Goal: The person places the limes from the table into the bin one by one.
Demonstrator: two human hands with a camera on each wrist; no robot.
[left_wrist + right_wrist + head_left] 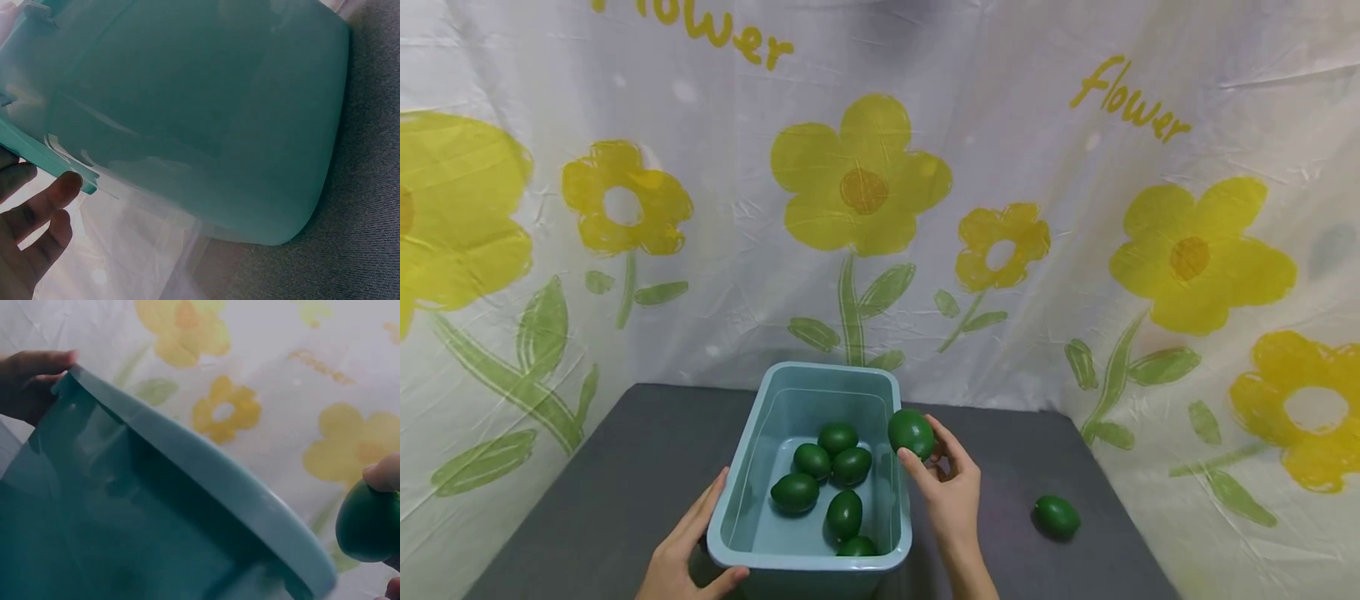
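A light blue plastic bin stands in the middle of the head view, with several green limes lying on its floor. At its near left corner my left hand holds the rim, thumb along the front edge and fingers along the left side. My right hand grips one lime between thumb and fingers, at the bin's right rim. In the right wrist view this lime shows beside the bin's rim, apart from it. Another lime lies on the table to the right.
The dark grey table stretches to both sides of the bin. Behind it and along the sides hangs a white curtain printed with yellow flowers. The bin's tall side wall fills much of the left wrist view.
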